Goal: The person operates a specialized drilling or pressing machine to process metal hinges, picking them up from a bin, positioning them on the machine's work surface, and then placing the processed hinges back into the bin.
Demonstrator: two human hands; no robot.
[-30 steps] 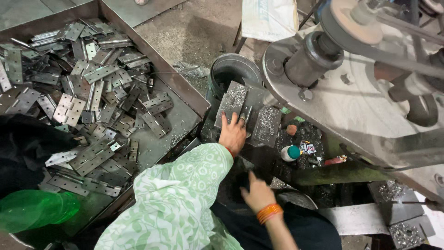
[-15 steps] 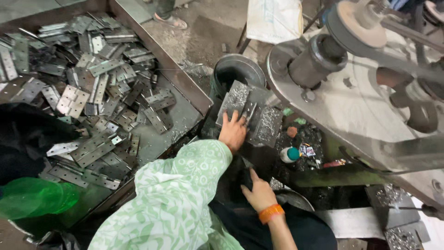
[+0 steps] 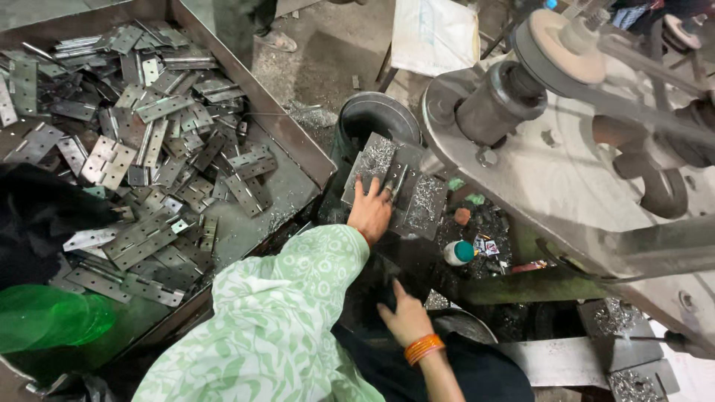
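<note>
The left hand (image 3: 370,211) lies flat with its fingers spread on a grey metal hinge plate (image 3: 395,186), pressing on the plate's lower left part rather than clamping it. The plate rests open on the machine's work surface just in front of a dark round drum (image 3: 376,119) and beside the big pale machine body (image 3: 581,186). It is dull steel, two rectangular leaves joined along a knuckle running down the middle, and both leaves are dusted with bright curly metal shavings, thickest near the upper left corner and along the right leaf. The right hand (image 3: 406,316) sits lower, close to the person's lap, wearing orange bangles (image 3: 423,348) at the wrist; its fingers point into a dark gap below the plate, and I cannot tell whether they grip anything there. The two hands are well apart. A pale green patterned sleeve (image 3: 283,320) covers the left arm. To the left stands a large rusty metal tray (image 3: 298,149) heaped with many similar flat hinges (image 3: 149,149), some folded, some open, all with rows of screw holes. Just right of the plate, on the grimy ledge, lie a small white and green cap (image 3: 459,253) and a reddish lump (image 3: 462,217). A green translucent plastic piece (image 3: 52,316) shows at the lower left
</note>
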